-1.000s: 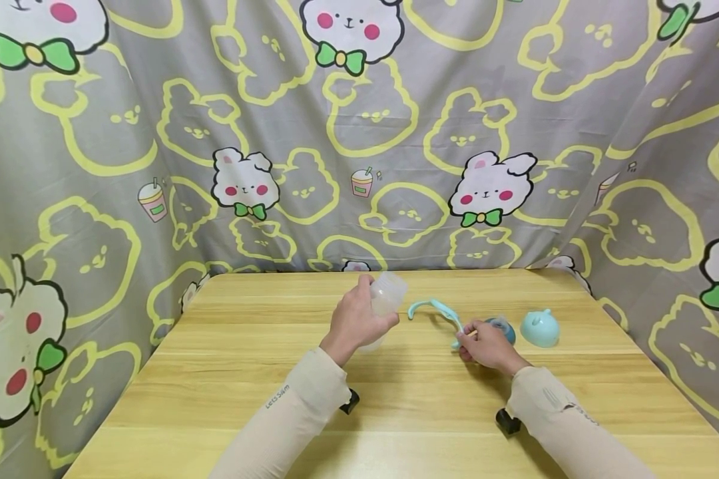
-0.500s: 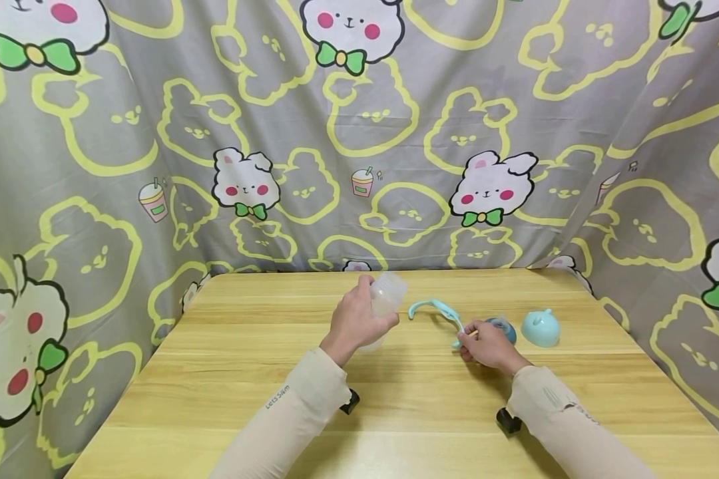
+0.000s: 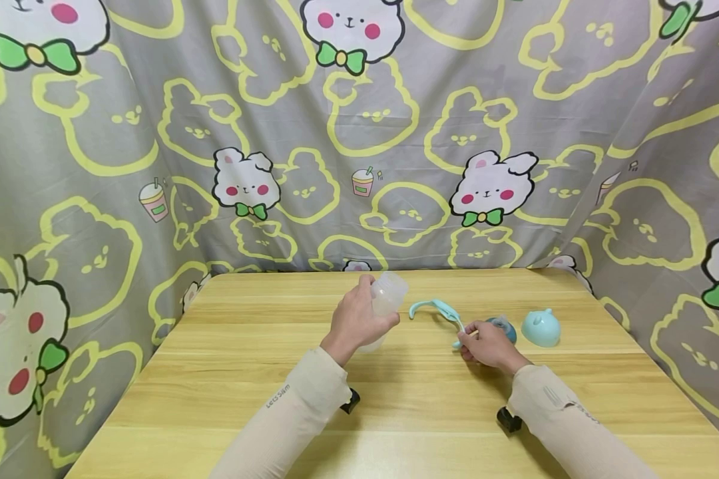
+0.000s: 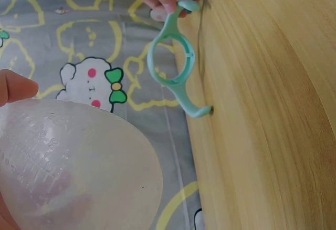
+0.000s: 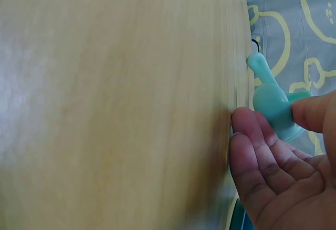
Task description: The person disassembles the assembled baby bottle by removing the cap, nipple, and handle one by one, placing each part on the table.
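My left hand (image 3: 356, 322) grips a translucent baby bottle (image 3: 389, 293), tilted with its open threaded neck up and to the right. The bottle's rounded base (image 4: 105, 167) fills the lower left of the left wrist view. To the right, my right hand (image 3: 486, 342) pinches one end of a mint-green bottle handle (image 3: 446, 310) between thumb and fingers. A round ring sits in the middle of this handle, with a curved grip at each side, as the left wrist view shows. Its far tip points toward the bottle, a small gap apart.
Just behind the right hand lies a dark blue collar with a clear nipple (image 3: 503, 327), partly hidden. Right of it stands a mint domed cap (image 3: 541, 328) with small ears. A patterned curtain (image 3: 311, 133) hangs along the back and sides of the wooden table (image 3: 245, 372).
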`<action>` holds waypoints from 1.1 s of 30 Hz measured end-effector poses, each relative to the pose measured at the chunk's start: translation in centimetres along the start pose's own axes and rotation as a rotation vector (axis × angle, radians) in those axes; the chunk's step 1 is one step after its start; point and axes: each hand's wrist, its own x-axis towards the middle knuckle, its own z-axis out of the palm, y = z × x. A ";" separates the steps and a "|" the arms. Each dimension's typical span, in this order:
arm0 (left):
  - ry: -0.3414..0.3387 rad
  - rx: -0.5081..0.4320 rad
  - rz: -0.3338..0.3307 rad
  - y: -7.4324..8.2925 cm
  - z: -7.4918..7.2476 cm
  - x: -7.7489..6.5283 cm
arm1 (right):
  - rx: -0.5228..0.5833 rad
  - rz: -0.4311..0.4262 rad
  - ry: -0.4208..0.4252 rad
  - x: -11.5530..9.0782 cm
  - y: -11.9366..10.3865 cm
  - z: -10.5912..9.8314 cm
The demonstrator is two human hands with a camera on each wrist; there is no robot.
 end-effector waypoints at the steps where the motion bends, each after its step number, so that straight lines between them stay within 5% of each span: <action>1: 0.000 0.000 0.000 0.0 0.0 0.0 | 0.000 0.001 -0.001 0.0 0.0 0.0; 33: -0.006 -0.005 -0.012 -0.2 -0.2 -0.2 | -0.002 -0.023 0.013 -0.4 -0.1 0.0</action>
